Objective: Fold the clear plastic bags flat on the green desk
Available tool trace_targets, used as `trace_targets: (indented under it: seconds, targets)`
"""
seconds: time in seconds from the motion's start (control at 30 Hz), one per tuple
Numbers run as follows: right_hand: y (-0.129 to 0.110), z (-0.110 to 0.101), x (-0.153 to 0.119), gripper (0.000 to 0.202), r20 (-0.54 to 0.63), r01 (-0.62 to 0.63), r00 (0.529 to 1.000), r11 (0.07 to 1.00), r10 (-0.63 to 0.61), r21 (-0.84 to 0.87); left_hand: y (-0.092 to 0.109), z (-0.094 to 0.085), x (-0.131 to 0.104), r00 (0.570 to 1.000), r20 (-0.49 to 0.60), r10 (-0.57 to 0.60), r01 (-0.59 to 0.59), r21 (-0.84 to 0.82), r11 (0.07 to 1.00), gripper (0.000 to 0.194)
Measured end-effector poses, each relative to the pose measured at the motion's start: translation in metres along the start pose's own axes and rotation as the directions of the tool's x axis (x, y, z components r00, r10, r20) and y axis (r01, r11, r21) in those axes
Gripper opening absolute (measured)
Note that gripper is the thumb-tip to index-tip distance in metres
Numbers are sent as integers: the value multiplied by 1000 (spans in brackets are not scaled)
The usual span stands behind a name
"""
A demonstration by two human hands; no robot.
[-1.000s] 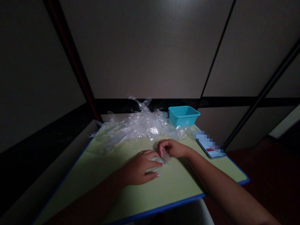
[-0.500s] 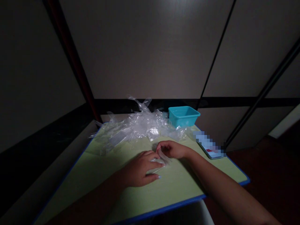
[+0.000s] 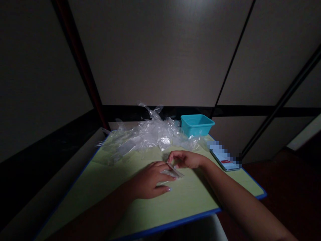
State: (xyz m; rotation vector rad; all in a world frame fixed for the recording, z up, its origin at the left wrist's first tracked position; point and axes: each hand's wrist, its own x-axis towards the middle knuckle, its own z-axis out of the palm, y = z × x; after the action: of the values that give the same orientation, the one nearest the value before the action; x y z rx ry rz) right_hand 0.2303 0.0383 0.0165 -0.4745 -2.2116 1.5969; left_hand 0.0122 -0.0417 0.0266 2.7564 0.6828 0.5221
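Note:
A small clear plastic bag [image 3: 175, 172] lies on the light green table top, between my two hands. My left hand [image 3: 152, 180] rests palm down over its left part, with the fingers spread and the thumb apart. At the bag's upper edge, my right hand [image 3: 184, 159] is curled, its fingertips pinching the plastic. Beyond my hands a heap of crumpled clear plastic bags [image 3: 152, 134] covers the far part of the table.
A turquoise basket [image 3: 198, 129] stands at the far right of the table [image 3: 175, 204], beside the heap. A phone [image 3: 225, 160] lies near the right edge. Behind the table rise dark panels [image 3: 160, 67].
The bag's upper edge has tipped down slightly to the right, and my right fingers have shifted a little along it. My left hand has hardly moved.

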Motion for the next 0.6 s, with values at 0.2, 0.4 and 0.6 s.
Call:
trace_targets:
  seconds: [0.2, 0.4, 0.6]
  targets:
    - [1, -1, -1, 26, -3, -22, 1000, 1000, 22, 16, -1, 0, -1, 1000, -15, 5, -5, 8, 1000, 37]
    - [4, -4, 2, 28, -46, 16, 999, 990, -22, -138, -2, 1, 0, 1000, 14, -7, 7, 19, 1000, 39]
    - [6, -7, 4, 28, -90, 17, 995, 943, -49, -333, -2, 1, 0, 1000, 24, 5, -6, 34, 999, 36]
